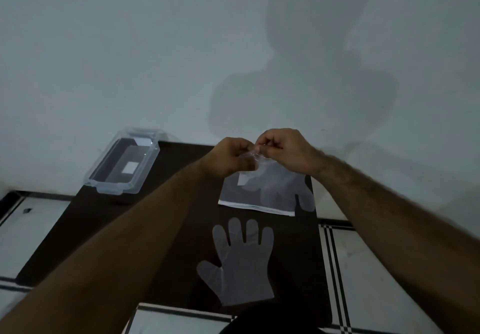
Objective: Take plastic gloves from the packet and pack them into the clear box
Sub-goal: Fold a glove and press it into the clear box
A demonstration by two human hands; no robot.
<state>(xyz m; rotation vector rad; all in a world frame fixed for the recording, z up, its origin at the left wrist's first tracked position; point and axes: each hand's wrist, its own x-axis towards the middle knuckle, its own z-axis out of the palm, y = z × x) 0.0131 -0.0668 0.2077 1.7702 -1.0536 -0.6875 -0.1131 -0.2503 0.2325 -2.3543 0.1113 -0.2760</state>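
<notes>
Left hand point(231, 158) and right hand point(284, 152) fingers pinching the packet point(259, 193) top edge, one glove point(240, 263) flat on the dark counter point(161, 229), clear box point(123, 162) open at far left corner

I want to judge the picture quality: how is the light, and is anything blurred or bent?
Head view: dim, bluish light; a large soft shadow on the wall; wide-angle stretch on both forearms; the flat glove reads clearly, the clear box shows faint glare.
</notes>
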